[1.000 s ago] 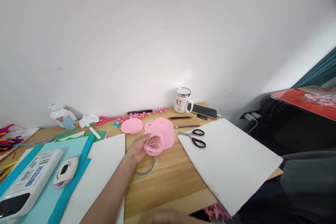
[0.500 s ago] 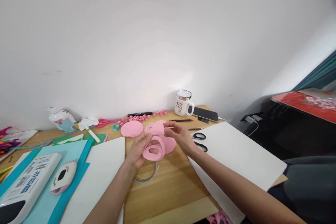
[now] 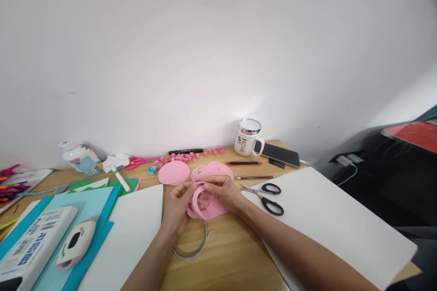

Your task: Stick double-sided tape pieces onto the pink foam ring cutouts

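My left hand and my right hand meet above the wooden table, both pinching a curled pink paper ring. Its loop hangs below my fingertips, with more pink paper pieces behind and under it. Just beyond my hands lie pink cut-out shapes, and to their left a stack of pink paper circles. A grey curved strip rests on the wood below my hands. Black-handled scissors lie to the right of my right hand.
A white mug, a phone, a red pen and a pencil are at the back right. White sheets cover the right side. Teal paper bears a white device. A jar stands back left.
My right hand has come down and left to meet my left hand at the pink ring. The ring now stands more upright. The view has shifted slightly.
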`<state>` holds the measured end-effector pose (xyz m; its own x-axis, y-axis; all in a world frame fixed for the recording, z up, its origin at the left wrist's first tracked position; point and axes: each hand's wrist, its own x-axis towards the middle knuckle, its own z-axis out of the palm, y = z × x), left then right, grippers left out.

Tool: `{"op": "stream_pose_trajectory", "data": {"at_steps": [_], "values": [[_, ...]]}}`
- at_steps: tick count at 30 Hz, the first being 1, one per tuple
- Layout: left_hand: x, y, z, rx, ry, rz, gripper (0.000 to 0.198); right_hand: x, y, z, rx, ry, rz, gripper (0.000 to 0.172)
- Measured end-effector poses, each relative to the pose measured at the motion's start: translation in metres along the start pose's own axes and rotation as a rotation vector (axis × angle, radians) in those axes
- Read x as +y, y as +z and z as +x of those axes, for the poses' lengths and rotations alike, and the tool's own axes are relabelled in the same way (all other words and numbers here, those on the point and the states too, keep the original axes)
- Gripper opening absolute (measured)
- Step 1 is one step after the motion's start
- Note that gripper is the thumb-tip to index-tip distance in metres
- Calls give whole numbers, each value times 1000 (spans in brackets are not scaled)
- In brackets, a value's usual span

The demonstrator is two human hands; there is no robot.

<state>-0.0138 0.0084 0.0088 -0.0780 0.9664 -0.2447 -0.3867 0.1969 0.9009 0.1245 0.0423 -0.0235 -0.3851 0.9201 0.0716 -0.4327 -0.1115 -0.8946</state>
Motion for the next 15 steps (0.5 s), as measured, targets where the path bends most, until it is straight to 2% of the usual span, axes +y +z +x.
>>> {"op": "stream_pose_trajectory", "data": {"at_steps": [8, 15], "values": [[3, 2, -4, 2, 26, 129, 28, 2, -1, -2, 117, 55, 121, 32], [0, -1, -2, -13, 32, 148, 27, 2, -2, -2, 111, 42, 130, 33]]}}
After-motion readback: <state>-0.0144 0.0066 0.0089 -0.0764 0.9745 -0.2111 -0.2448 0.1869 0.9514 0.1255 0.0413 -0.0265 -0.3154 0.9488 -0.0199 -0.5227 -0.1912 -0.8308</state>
